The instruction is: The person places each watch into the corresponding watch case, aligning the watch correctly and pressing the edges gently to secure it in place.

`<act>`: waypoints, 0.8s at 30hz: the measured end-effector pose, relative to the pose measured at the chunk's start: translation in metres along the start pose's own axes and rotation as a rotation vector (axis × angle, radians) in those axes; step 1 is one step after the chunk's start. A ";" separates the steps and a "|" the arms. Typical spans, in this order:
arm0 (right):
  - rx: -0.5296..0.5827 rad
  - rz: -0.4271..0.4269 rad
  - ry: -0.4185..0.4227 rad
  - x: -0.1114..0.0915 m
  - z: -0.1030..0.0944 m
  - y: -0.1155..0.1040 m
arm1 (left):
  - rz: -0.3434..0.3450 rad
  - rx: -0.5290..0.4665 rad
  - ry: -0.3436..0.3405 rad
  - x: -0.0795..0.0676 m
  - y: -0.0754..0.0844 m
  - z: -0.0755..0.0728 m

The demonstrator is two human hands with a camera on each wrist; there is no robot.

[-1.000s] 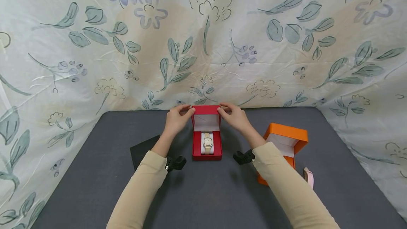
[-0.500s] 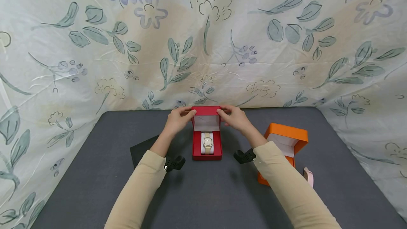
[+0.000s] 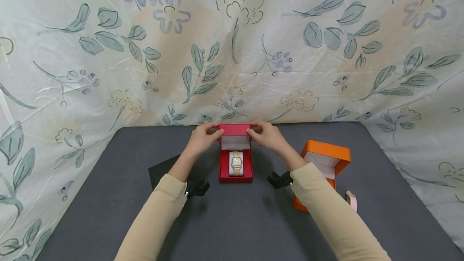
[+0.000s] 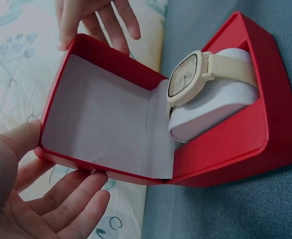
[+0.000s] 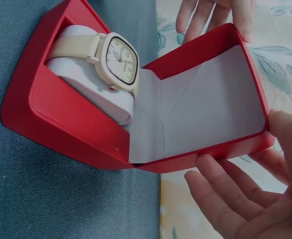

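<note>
A red watch box [image 3: 236, 180] stands at the middle of the table with its hinged lid [image 3: 235, 129] raised. Inside, a cream-strapped watch [image 3: 237, 162] is wrapped around a white cushion [image 4: 211, 107]. My left hand [image 3: 201, 137] pinches the lid's left upper corner, thumb on the front edge and fingers along the side. At the opposite corner, my right hand [image 3: 269, 136] grips the lid the same way. The right wrist view shows the watch [image 5: 118, 59] face tilted toward the lid's white lining [image 5: 211, 104].
An orange box [image 3: 328, 152] stands open at the right, partly behind the right sleeve. Next to it lies a pink-strapped watch [image 3: 351, 201]. A flat black item [image 3: 159, 172] lies under the left forearm. Floral cloth [image 3: 235, 83] hangs behind the dark grey table [image 3: 235, 228].
The red lid has tipped slightly forward and down, with both hands moving along with it. The box base and watch stay in place.
</note>
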State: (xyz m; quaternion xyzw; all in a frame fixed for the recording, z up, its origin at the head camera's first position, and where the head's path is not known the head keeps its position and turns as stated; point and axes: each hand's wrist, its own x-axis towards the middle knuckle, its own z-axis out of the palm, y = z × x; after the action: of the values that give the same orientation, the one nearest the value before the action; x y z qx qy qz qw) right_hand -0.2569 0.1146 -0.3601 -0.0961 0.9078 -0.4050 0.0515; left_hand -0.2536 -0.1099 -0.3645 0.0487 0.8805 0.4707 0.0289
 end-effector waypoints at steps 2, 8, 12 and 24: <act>-0.041 -0.028 0.010 -0.002 0.000 0.000 | 0.010 0.014 0.005 -0.003 0.002 0.000; -0.135 -0.090 0.057 -0.008 0.002 -0.001 | 0.019 0.046 0.014 -0.008 0.001 0.002; -0.139 -0.113 0.065 -0.013 0.005 -0.002 | 0.036 0.063 0.024 -0.012 0.000 0.003; -0.134 -0.145 0.082 -0.025 0.009 0.000 | 0.069 0.141 0.087 -0.024 0.000 0.010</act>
State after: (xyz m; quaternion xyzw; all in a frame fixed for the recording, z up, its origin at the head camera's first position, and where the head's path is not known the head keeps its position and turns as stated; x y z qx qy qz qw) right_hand -0.2311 0.1135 -0.3660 -0.1480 0.9249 -0.3496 -0.0218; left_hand -0.2287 -0.1039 -0.3699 0.0603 0.9096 0.4100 -0.0293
